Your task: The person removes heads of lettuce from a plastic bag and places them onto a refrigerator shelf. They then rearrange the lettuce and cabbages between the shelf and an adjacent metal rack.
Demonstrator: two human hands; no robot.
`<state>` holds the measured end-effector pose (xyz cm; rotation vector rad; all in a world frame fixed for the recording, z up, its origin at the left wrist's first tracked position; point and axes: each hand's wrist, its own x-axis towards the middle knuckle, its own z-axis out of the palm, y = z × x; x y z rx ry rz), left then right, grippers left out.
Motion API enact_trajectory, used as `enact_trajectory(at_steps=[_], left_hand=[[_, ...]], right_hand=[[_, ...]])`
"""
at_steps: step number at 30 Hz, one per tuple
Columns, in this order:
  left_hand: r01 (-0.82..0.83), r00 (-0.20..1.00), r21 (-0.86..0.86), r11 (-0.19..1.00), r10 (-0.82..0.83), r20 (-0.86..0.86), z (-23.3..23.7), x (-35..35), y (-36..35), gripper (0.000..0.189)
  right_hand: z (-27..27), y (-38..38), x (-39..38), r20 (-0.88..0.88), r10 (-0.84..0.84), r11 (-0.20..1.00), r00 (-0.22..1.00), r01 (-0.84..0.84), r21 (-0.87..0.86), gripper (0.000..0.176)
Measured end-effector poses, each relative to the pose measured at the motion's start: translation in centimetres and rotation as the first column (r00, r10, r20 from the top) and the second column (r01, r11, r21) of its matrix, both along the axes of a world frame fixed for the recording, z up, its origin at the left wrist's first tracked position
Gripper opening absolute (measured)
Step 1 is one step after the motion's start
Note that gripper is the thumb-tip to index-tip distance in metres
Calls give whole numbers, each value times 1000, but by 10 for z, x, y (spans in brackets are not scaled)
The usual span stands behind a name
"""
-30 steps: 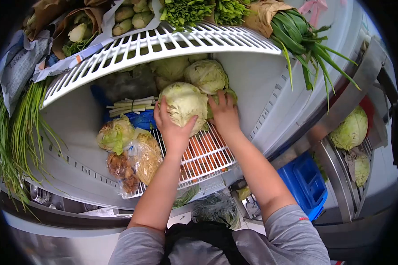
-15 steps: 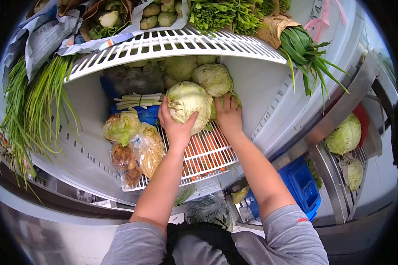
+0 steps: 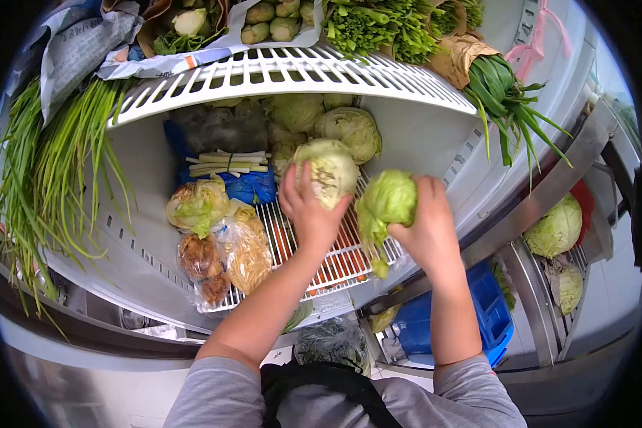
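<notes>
My left hand [image 3: 311,214] is wrapped round the near side of a pale cabbage [image 3: 329,171], which is slightly blurred, above the wire shelf. In my right hand [image 3: 431,227] is a bright green head of lettuce [image 3: 387,200], raised over the shelf's right front, with a leaf hanging down. Another cabbage [image 3: 353,132] sits behind the pale one. To the left are a tied bundle of white stalks [image 3: 228,162], a browned lettuce [image 3: 198,203] and clear bags of brownish food [image 3: 244,250].
Overhead, a white slatted shelf [image 3: 292,80] carries wrapped greens. Long green onions [image 3: 71,171] droop at the left, and leafy greens [image 3: 503,89] overhang at the right. Carrots [image 3: 335,267] show below the wire shelf [image 3: 282,239]. A blue bin [image 3: 481,307] stands low on the right.
My right hand has lifted the lettuce from the right side of the shelf and brought it toward me and rightward. The pale cabbage has shifted slightly right with my left hand.
</notes>
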<state>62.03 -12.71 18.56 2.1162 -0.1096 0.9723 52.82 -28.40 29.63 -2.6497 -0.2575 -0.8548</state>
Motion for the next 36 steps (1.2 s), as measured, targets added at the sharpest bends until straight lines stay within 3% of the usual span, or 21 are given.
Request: enact_trajectory(at_steps=[2, 4, 6, 7, 8, 12, 17, 22, 24, 26, 29, 31, 32, 35, 36], left_hand=[[1, 1000, 27, 1000, -1, 26, -2, 0, 0, 98], [80, 997, -107, 991, -79, 9, -5, 10, 7, 98], [64, 998, -130, 989, -61, 21, -5, 17, 11, 99], [69, 998, -123, 990, -66, 21, -6, 17, 11, 99], [69, 998, -117, 991, -67, 19, -8, 16, 12, 100], [65, 996, -120, 991, -57, 65, -13, 22, 15, 100], [48, 995, -140, 989, -36, 88, -14, 26, 15, 100], [49, 997, -99, 994, -44, 56, -19, 27, 15, 104], [35, 999, -108, 994, -35, 0, -19, 27, 12, 99], [42, 988, -17, 999, -39, 151, -26, 34, 13, 96], [39, 990, 12, 999, -40, 136, -23, 29, 9, 96], [65, 984, 36, 997, -70, 163, -26, 27, 9, 97], [66, 978, 67, 996, -78, 194, -27, 28, 10, 97], [76, 989, -30, 997, -72, 130, -21, 23, 7, 95], [60, 992, -26, 998, -57, 112, -14, 18, 3, 95]], right_hand=[[10, 12, 14, 97, 21, 999, 995, -26, 47, 72], [19, 26, 47, 252, 34, 992, 967, -63, 110, 74], [26, 38, 101, 391, 33, 992, 920, -77, 99, 73], [28, 43, 131, 215, -123, 992, 969, 111, 64, 67], [16, 36, 178, 367, -84, 994, 927, 103, -32, 66], [19, 27, 281, 158, -143, 978, 977, 164, -129, 59], [8, 30, 310, -23, -173, 962, 985, 164, -218, 52], [14, 28, 300, -62, -107, 964, 992, 88, -250, 46], [25, 40, 291, -77, -37, 972, 996, 18, -235, 44], [38, 52, 264, -118, 26, 981, 993, -48, -186, 42], [50, 77, 183, -187, 120, 981, 975, -146, -128, 40], [36, 69, 119, -20, 196, 951, 980, -195, -241, 38], [19, 48, 67, 327, 212, 952, 921, -119, -282, 33], [36, -14, -71, 5, 358, 933, 934, -357, -44, 36], [41, -44, -109, 59, 436, 895, 898, -439, 80, 27]])
